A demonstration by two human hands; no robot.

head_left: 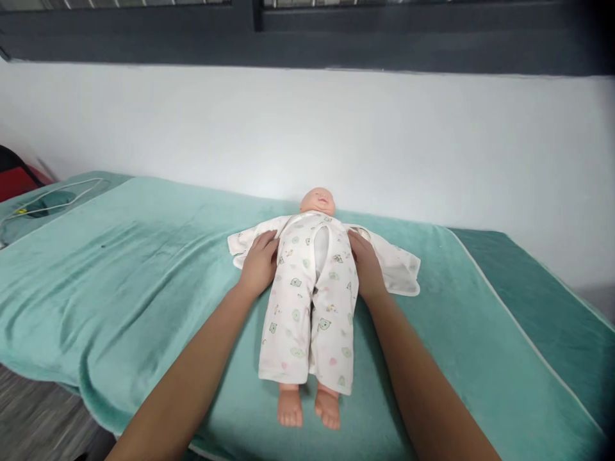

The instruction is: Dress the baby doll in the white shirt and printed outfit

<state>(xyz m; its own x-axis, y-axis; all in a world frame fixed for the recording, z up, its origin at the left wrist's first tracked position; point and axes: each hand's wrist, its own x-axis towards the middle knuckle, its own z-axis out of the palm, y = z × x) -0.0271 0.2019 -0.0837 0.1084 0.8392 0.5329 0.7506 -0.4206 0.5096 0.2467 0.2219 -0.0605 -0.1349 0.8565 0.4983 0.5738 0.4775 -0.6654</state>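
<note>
A baby doll (318, 200) lies on its back, head away from me, bare feet toward me. White trousers (294, 301) with green bear prints cover its legs and reach up to its chest, with a slit at the crotch showing white beneath. The matching top's sleeves are spread to both sides. My left hand (259, 261) rests at the trousers' left edge, over the left sleeve (239, 242), fingers extended. At the opposite edge, my right hand (367, 264) lies beside the right sleeve (401, 267), its fingers against the trousers. The thumbs are mostly hidden.
A teal plush cover (158, 256) drapes the bed, with folds at left. Behind it rises a white wall (230, 128) under a dark window frame (144, 35). At far left are a pale cable (62, 206) and a red-and-black object (16, 179). Darker cloth lies right.
</note>
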